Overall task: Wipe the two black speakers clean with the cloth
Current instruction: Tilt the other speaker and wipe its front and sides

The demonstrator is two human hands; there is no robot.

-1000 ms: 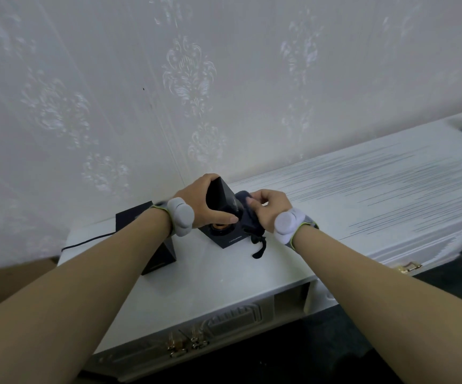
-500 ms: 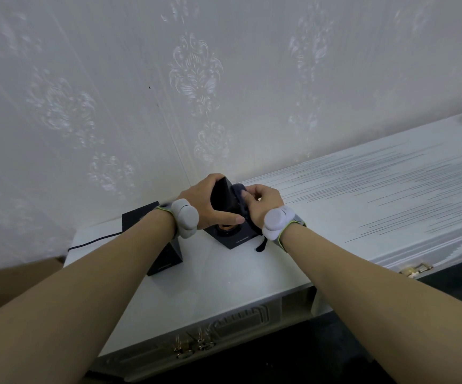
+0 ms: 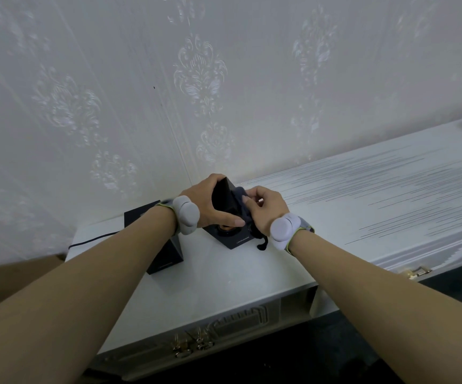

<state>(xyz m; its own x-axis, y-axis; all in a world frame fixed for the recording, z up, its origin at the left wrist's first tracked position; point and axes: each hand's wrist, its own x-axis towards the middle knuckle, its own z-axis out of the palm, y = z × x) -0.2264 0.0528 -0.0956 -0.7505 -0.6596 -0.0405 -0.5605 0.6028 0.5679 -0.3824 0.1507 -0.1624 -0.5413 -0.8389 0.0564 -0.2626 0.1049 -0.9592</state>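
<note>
Head view — downward, close over hands [image 3: 240, 209]

Two speakers stand on the left end of the desk [image 3: 224, 275], close to the wall [image 3: 224, 79] behind it. The left speaker [image 3: 166, 259] sits nearer and just left of the right speaker [image 3: 234, 234], with a cable [image 3: 94, 240] running left from it off the desk edge. The left hand [image 3: 210, 202] lies on the right speaker's left side, the right hand [image 3: 265, 209] with the cloth [image 3: 239, 196] on its right.
</note>
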